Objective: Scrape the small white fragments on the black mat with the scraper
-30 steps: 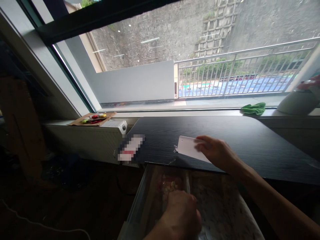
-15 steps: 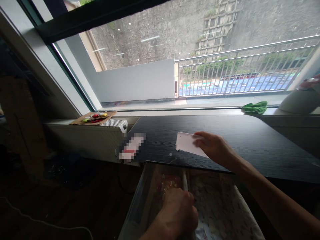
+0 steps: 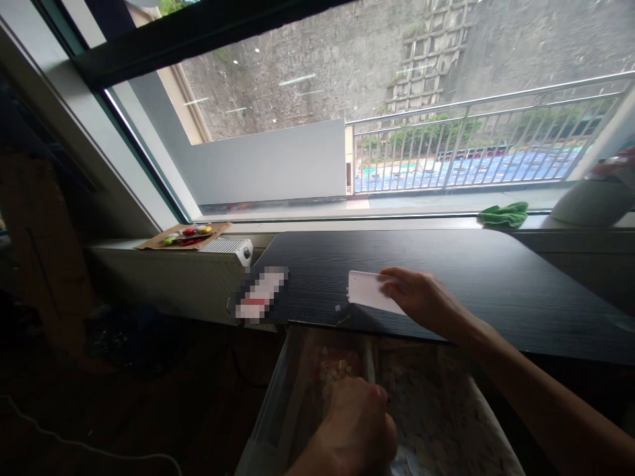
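Observation:
My right hand (image 3: 421,297) grips a flat, pale pink scraper (image 3: 367,291) with rounded corners and a small hole. It lies low over the black wood-grain tabletop (image 3: 446,258), near the front edge, with tiny pale bits along its left end. Below that edge, my left hand (image 3: 354,420) is closed over a clear-walled bin (image 3: 270,390). Its fingertips are hidden, so what they hold cannot be made out. Just beyond the knuckles, small pale and reddish pieces (image 3: 340,363) lie in the bin.
A blurred-out flat object (image 3: 262,294) lies at the table's left corner. Behind are a radiator (image 3: 228,244) with colourful items on cardboard (image 3: 149,243), a green cloth (image 3: 503,215) on the sill and a large window. A white cable (image 3: 99,449) crosses the dark floor.
My right hand has drawn the scraper slightly toward me and to the left across the tabletop. My left hand stays closed over the bin, nearly in place.

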### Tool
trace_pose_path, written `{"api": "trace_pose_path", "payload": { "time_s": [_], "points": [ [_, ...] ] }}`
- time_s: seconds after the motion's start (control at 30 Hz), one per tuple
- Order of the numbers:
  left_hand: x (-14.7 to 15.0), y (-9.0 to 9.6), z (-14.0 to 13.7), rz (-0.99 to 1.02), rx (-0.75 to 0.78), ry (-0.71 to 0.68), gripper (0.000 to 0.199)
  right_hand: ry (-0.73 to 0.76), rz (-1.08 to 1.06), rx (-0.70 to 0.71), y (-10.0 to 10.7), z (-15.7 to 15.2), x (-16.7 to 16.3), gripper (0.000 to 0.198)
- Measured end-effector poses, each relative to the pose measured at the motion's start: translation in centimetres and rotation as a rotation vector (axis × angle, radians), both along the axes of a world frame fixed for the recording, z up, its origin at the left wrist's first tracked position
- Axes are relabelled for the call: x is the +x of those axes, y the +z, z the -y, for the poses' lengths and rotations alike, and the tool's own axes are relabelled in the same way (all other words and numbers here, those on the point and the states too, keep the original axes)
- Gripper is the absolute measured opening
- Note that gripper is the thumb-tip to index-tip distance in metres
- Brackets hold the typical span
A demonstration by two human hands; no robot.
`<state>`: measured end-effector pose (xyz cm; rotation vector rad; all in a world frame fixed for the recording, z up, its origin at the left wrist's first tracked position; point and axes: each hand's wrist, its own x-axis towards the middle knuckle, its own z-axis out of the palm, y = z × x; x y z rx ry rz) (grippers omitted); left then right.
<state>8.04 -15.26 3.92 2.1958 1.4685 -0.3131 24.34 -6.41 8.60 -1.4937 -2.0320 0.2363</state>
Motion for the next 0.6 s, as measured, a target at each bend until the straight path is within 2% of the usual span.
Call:
{"api": "trace_pose_path", "payload": {
  "time_s": [0.23,0.43,0.6],
  "points": [
    [-0.4,-0.3,0.1,0.049,0.031,-0.029,0.036,-0.083,-0.032,0.02,0.6,0.9,2.0,0.029],
    [-1.1,0.6,0.1,-0.011,0.032,0.005,0.035,0.009,-0.144,-0.073,-0.4,0.1,2.8,0.028],
    [-2.0,1.1,0.0,-0.051,0.076,0.012,0.034,-0.046,-0.149,-0.058,-0.5,0.4,3.2,0.028]
  ]
}}
